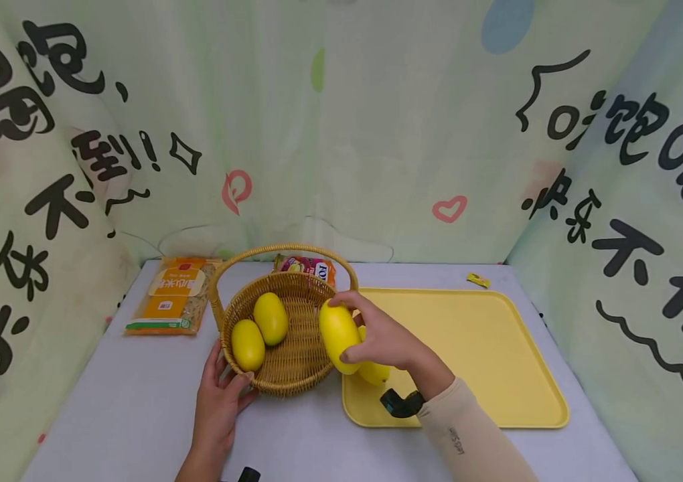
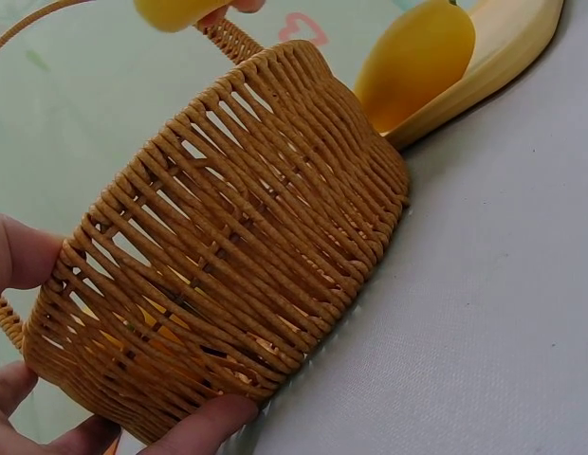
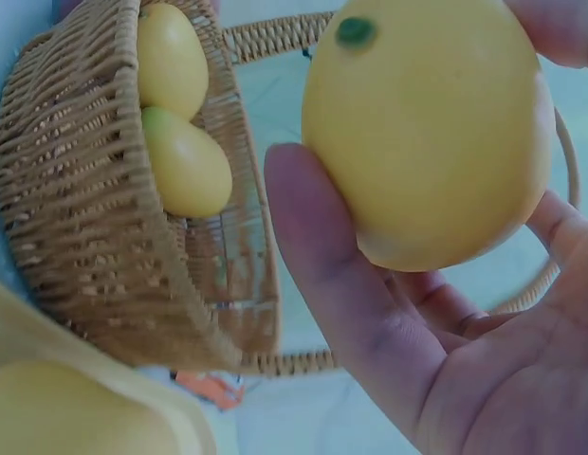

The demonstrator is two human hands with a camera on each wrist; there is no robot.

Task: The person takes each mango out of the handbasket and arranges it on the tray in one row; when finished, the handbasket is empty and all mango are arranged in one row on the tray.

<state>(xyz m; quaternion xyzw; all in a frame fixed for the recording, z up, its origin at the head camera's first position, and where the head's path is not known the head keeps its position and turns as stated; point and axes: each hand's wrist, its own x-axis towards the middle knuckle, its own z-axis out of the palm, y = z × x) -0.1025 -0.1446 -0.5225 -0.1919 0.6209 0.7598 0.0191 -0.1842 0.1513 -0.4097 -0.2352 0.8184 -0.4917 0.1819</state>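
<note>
A wicker basket (image 1: 299,321) with a tall arched handle stands on the table with two yellow mangoes (image 1: 270,318) inside, against its left side. My left hand (image 1: 221,395) grips the near left of the basket, thumb on the rim and fingers along the woven wall. My right hand (image 1: 380,335) holds another smooth yellow mango (image 3: 427,133) between thumb and fingers, at the basket's right rim; a green stem spot shows on its end. Partly behind that hand, one more mango (image 1: 374,373) lies on the left edge of the yellow tray (image 1: 468,361).
Behind the basket lies a purple and red snack packet (image 1: 311,266). An orange-labelled clear bag (image 1: 173,294) lies at the back left. A small yellow wrapper (image 1: 477,280) sits beyond the tray. Printed curtains (image 1: 341,134) enclose the table's back and sides.
</note>
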